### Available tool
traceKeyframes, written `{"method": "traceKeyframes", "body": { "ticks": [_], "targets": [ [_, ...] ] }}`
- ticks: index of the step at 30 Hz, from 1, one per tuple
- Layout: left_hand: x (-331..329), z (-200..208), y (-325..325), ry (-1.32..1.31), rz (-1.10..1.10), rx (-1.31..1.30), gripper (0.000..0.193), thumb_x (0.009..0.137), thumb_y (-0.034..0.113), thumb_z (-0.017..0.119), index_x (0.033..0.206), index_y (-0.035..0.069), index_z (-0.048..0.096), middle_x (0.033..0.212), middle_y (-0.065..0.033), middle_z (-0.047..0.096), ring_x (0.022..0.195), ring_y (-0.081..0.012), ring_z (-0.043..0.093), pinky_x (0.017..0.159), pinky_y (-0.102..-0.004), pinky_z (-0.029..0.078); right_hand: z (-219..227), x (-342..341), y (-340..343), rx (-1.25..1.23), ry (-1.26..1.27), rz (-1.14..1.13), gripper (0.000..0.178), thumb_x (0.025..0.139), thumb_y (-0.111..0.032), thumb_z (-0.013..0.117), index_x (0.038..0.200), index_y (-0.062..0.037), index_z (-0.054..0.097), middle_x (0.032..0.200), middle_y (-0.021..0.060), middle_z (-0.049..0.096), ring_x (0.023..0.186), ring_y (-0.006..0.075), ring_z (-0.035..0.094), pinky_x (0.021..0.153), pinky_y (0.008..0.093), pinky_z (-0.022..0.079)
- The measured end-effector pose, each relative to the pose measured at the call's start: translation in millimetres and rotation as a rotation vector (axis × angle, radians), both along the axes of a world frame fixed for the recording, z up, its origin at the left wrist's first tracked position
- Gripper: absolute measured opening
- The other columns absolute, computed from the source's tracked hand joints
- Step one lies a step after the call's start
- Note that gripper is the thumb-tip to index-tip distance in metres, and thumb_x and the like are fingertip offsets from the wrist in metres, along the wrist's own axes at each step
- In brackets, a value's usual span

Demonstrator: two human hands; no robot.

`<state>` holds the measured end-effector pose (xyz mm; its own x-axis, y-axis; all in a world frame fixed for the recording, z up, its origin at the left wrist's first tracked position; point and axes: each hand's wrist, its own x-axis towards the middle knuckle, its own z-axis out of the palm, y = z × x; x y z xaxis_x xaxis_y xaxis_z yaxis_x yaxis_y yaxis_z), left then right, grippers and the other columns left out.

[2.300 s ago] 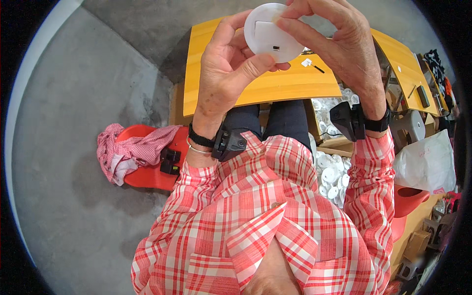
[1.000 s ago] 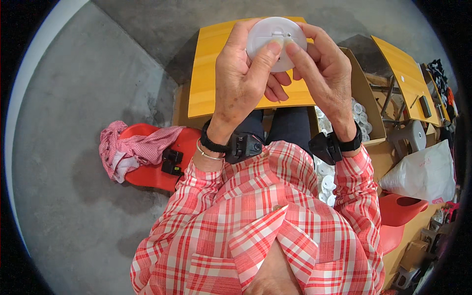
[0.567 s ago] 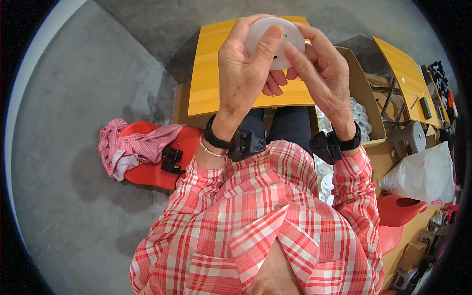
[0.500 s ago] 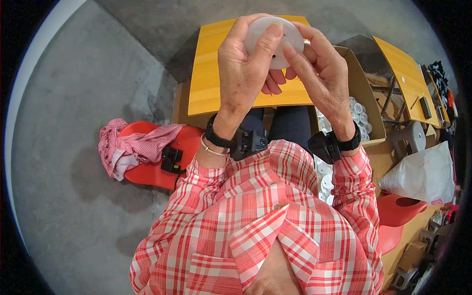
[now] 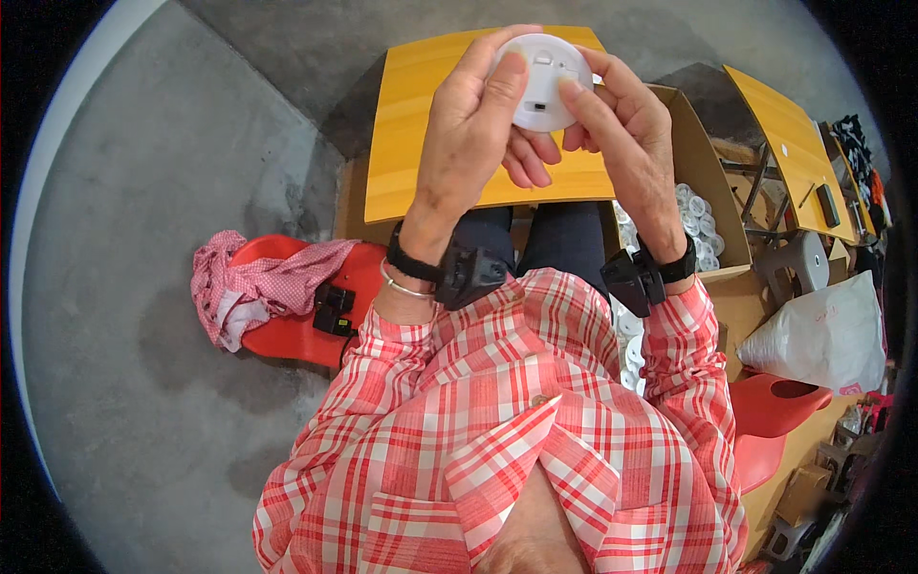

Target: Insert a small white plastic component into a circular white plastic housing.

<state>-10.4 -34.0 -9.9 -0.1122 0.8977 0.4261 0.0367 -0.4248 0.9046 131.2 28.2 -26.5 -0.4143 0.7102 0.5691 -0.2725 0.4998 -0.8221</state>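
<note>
Between my two hands is a round white plastic disc-shaped device [image 5: 543, 91], raised above the yellow table [image 5: 421, 124]. A small dark slot and a small raised patch show on the face turned toward me. My left hand [image 5: 471, 124] grips its left edge, thumb on the face. From the right, my right hand [image 5: 626, 124] holds the rim, its thumb tip pressed on the face near the edge. The fingers behind the disc are partly hidden.
A cardboard box [image 5: 729, 210] with many white round parts [image 5: 703, 230] stands right of the table. At left, a red chair [image 5: 277, 330] bears a pink checked cloth [image 5: 229, 287] and a black device [image 5: 333, 311]. A second yellow table [image 5: 789, 153] and a white sack [image 5: 822, 340] are at right.
The disc has tilted, so its slot and raised patch show more plainly. My left hand has shifted slightly left, and its thumb has moved toward the disc's left edge.
</note>
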Motion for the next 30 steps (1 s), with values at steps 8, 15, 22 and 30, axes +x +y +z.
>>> {"method": "traceKeyframes", "body": {
  "ticks": [8, 15, 22, 30],
  "targets": [
    [4.0, -1.6, -5.9, 0.025, -0.019, 0.007, 0.039, 0.092, 0.017, 0.046, 0.125, 0.000, 0.037, 0.069, -0.0163, 0.062, 0.049, -0.0185, 0.063, 0.041, -0.0236, 0.050, -3.4, -1.5, -3.8, 0.005, 0.023, -0.047, 0.031, 0.089, -0.018, 0.057, 0.112, 0.0020, 0.054, 0.067, 0.0024, 0.060, 0.058, 0.0037, 0.054, 0.050, 0.0183, 0.040],
    [10.0, -9.6, -6.2, 0.037, 0.086, 0.041, 0.035, 0.090, 0.013, 0.049, 0.121, -0.002, 0.042, 0.066, -0.0140, 0.062, 0.045, -0.0135, 0.060, 0.034, -0.0208, 0.046, -8.3, -5.5, -8.0, 0.070, -0.027, -0.165, 0.027, 0.086, -0.016, 0.061, 0.106, 0.0006, 0.054, 0.060, 0.0048, 0.060, 0.052, 0.0044, 0.053, 0.045, 0.0195, 0.039],
    [-0.7, -24.7, 11.0, -0.057, 0.033, -0.092, 0.036, 0.091, 0.018, 0.046, 0.121, -0.002, 0.044, 0.066, -0.0146, 0.061, 0.041, -0.0144, 0.057, 0.032, -0.0209, 0.044, -22.0, -3.7, 7.4, -0.021, -0.090, -0.103, 0.030, 0.091, -0.020, 0.053, 0.113, 0.0008, 0.052, 0.063, 0.0012, 0.056, 0.056, 0.0042, 0.049, 0.050, 0.0194, 0.037],
    [4.4, -27.1, 7.3, -0.094, 0.024, -0.073, 0.040, 0.092, 0.029, 0.048, 0.120, 0.000, 0.047, 0.065, -0.0142, 0.062, 0.040, -0.0142, 0.057, 0.033, -0.0185, 0.041, -23.1, 7.0, 6.2, -0.189, -0.037, 0.093, 0.043, 0.097, -0.030, 0.038, 0.123, 0.0022, 0.049, 0.070, 0.0009, 0.053, 0.062, 0.0054, 0.045, 0.058, 0.0181, 0.037]
  ]
}}
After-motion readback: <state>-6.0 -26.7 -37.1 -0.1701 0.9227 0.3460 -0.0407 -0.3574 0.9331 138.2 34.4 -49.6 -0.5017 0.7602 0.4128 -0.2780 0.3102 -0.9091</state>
